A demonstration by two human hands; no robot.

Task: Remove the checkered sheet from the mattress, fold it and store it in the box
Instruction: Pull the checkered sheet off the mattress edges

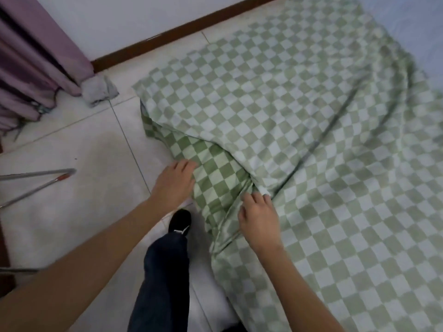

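A green and white checkered sheet (299,111) covers a low mattress that fills the right of the view. A bare pale strip of mattress (412,17) shows at the top right. The sheet's near left edge hangs down the mattress side in darker folds. My left hand (173,182) lies against that hanging edge, fingers reaching into the cloth. My right hand (257,216) sits on a bunched ridge of the sheet, fingers curled into the fold. No box is in view.
White tiled floor (84,152) lies left of the mattress. My leg and black shoe (179,221) stand close to the mattress side. Purple curtains (36,56) hang at the top left with a grey cloth (99,88) beside them. Metal rods (36,183) lie at the left.
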